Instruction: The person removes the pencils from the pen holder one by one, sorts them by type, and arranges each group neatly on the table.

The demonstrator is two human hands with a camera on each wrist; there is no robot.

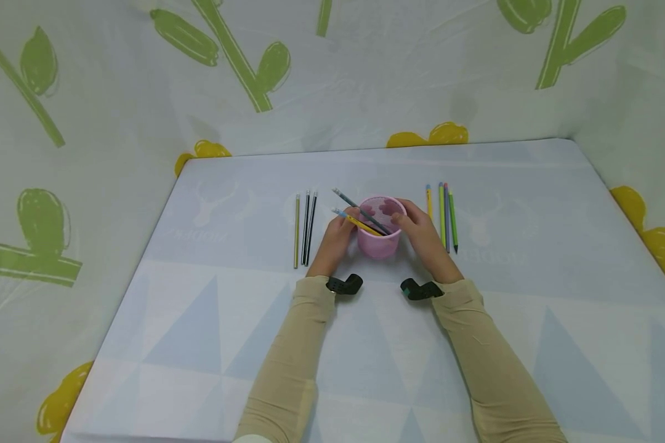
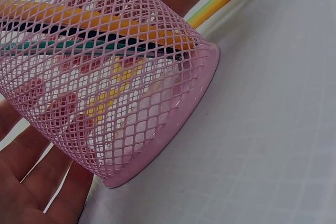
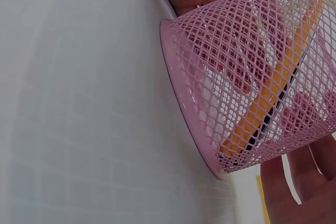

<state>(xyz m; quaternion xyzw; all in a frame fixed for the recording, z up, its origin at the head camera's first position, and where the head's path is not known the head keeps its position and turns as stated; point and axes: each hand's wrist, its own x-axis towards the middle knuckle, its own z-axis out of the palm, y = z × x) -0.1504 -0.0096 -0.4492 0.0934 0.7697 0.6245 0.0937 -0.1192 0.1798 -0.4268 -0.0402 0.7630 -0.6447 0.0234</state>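
A pink mesh pencil cup (image 1: 378, 247) stands on the table between my two hands. It leans a little, if at all; the views do not settle this. My left hand (image 1: 337, 237) holds its left side, and my right hand (image 1: 423, 234) grips its right side with the thumb near the rim. Inside, a yellow pencil (image 1: 360, 224) and a dark grey pencil (image 1: 350, 200) slant to the left, their ends sticking out over the rim. Through the mesh in the left wrist view, the yellow pencil (image 2: 115, 22) lies beside darker ones.
Left of the cup lie a gold-green pencil (image 1: 296, 234) and two dark pencils (image 1: 311, 229), roughly parallel. On the right lie a yellow pencil (image 1: 429, 203), a lime pencil (image 1: 442, 221), a bluish pencil (image 1: 447, 227) and a green pencil (image 1: 454, 224). Patterned cloth (image 1: 366, 80) surrounds the table.
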